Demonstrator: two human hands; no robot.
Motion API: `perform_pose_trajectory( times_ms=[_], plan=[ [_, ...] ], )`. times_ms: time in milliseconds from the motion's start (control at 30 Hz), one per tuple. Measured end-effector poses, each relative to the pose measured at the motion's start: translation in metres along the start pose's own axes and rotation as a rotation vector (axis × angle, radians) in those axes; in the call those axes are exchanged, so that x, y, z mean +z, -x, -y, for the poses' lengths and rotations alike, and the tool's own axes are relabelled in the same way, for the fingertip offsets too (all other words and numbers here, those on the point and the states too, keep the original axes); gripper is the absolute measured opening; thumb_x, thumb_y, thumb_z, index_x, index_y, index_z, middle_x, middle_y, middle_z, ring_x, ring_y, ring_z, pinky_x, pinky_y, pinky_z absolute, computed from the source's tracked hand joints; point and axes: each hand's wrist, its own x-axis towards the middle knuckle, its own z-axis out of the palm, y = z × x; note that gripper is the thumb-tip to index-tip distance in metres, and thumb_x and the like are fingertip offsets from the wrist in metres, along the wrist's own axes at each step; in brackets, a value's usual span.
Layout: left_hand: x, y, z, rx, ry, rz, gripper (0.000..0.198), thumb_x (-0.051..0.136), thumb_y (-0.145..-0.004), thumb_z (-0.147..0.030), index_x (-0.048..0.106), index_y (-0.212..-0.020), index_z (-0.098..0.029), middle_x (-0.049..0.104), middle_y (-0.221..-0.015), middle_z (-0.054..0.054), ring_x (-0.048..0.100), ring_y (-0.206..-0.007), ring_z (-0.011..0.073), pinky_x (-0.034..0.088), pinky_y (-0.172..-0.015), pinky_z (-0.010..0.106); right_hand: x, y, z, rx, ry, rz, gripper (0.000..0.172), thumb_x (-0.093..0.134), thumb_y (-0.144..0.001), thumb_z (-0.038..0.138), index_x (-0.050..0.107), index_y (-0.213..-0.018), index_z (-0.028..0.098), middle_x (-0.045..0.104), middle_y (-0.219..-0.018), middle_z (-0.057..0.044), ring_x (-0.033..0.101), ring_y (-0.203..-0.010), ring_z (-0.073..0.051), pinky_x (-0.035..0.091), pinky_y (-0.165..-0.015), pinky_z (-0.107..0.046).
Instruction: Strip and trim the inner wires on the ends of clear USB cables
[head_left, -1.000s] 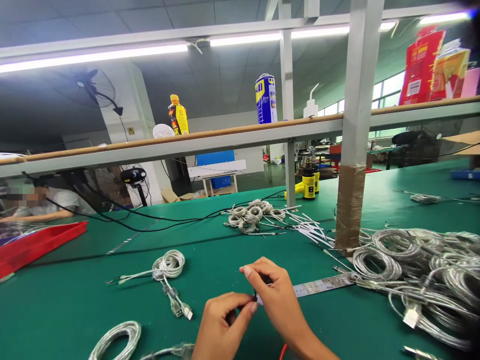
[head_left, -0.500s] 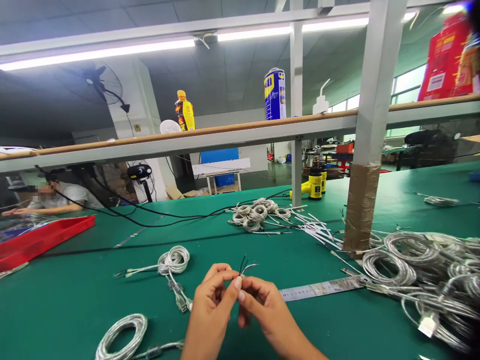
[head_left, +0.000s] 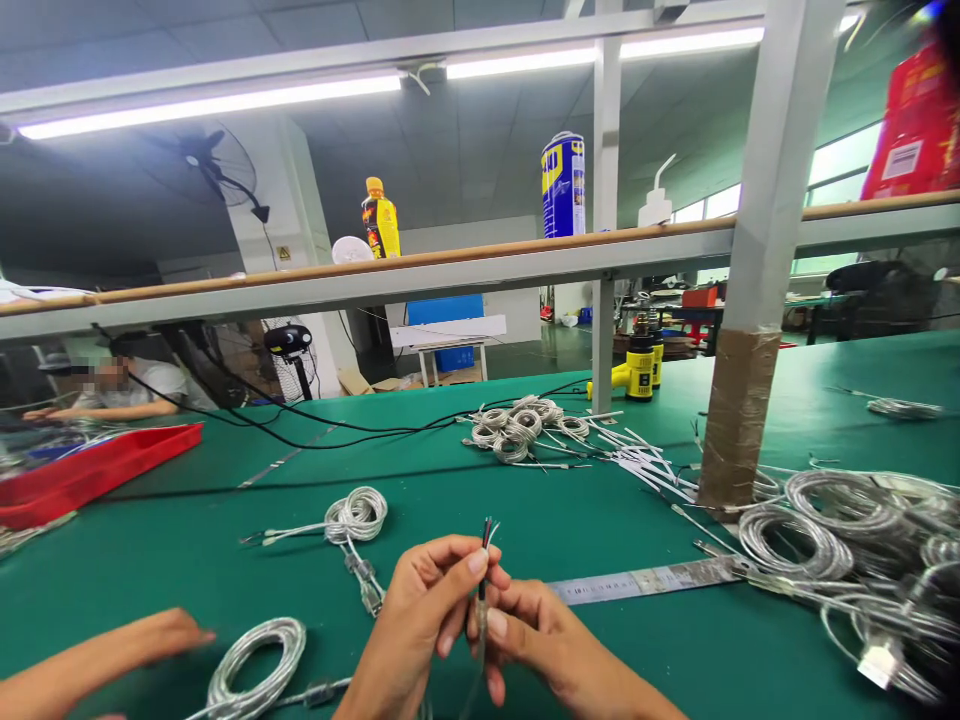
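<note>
Between my hands stands the stripped end of a thin clear-jacketed cable (head_left: 481, 625), with thin dark, red and white wires fanning out at the top. My left hand (head_left: 431, 595) pinches these wires between thumb and forefinger. Just below, my right hand (head_left: 525, 625) grips the cable's jacket, its thumb across the front. The lower part of the cable drops out of sight behind my hands. To the left lies a coiled USB cable (head_left: 358, 515), its plug close to my left wrist. A larger cable coil (head_left: 259, 665) rests nearer the front.
A co-worker's hand (head_left: 150, 645) reaches in beside the larger coil. Behind my right hand a steel ruler (head_left: 652, 580) runs to a big heap of cables (head_left: 885, 540). Farther back are a smaller cable pile (head_left: 517, 430), a shelf post (head_left: 739, 420) and a red tray (head_left: 150, 450).
My hands now hold the cable upright, my left fingers gathering the wires that were splayed before, my right hand lower. A co-worker's hand has come in from the left.
</note>
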Motion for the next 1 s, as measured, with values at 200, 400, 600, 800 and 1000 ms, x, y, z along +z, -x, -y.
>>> perform_pose_trajectory(
  times_ms=[200,400,600,800,1000],
  plan=[
    [0.006,0.002,0.004,0.055,0.085,-0.084,0.02,0.065,-0.068,-0.031,0.067,-0.073,-0.012,0.059,-0.05,-0.002,0.029,-0.028,-0.0006,0.032,-0.03,0.012,0.001,-0.001,-0.002,0.027,-0.016,0.017,0.039,0.047,-0.079,0.049,0.06,-0.083,0.011,0.052,-0.074,-0.003,0.048,-0.053,-0.007,0.037,-0.055,-0.019],
    [0.004,-0.001,0.009,0.126,0.077,-0.244,0.019,0.067,-0.066,-0.03,0.067,-0.072,-0.012,0.056,-0.046,-0.004,0.027,-0.03,-0.0009,0.034,-0.03,0.011,0.009,-0.005,-0.009,-0.017,0.034,-0.2,0.035,0.048,-0.079,0.047,0.054,-0.079,0.012,0.049,-0.065,0.0,0.042,-0.044,-0.005,0.035,-0.042,-0.016],
    [0.005,0.0,0.011,0.181,0.028,-0.308,0.02,0.069,-0.064,-0.03,0.068,-0.072,-0.013,0.067,-0.062,0.003,0.033,-0.029,-0.0027,0.031,-0.031,0.011,0.015,-0.006,-0.014,-0.074,0.157,-0.33,0.037,0.047,-0.079,0.046,0.055,-0.07,0.011,0.049,-0.06,-0.001,0.044,-0.047,-0.007,0.039,-0.039,-0.017],
    [0.011,0.003,0.01,0.192,0.057,-0.358,0.021,0.068,-0.062,-0.031,0.068,-0.07,-0.012,0.067,-0.061,0.004,0.028,-0.027,-0.0027,0.029,-0.027,0.011,0.018,-0.004,-0.015,-0.088,0.187,-0.252,0.043,0.038,-0.082,0.049,0.057,-0.071,0.012,0.049,-0.059,-0.001,0.044,-0.042,-0.006,0.035,-0.04,-0.016],
    [0.015,0.005,0.008,0.231,0.03,-0.411,0.019,0.07,-0.059,-0.03,0.069,-0.068,-0.013,0.065,-0.053,0.002,0.03,-0.026,-0.0032,0.026,-0.028,0.009,0.025,-0.002,-0.022,-0.055,0.182,-0.274,0.044,0.039,-0.08,0.054,0.054,-0.071,0.013,0.047,-0.053,0.001,0.04,-0.039,-0.005,0.034,-0.038,-0.016]
  ],
)
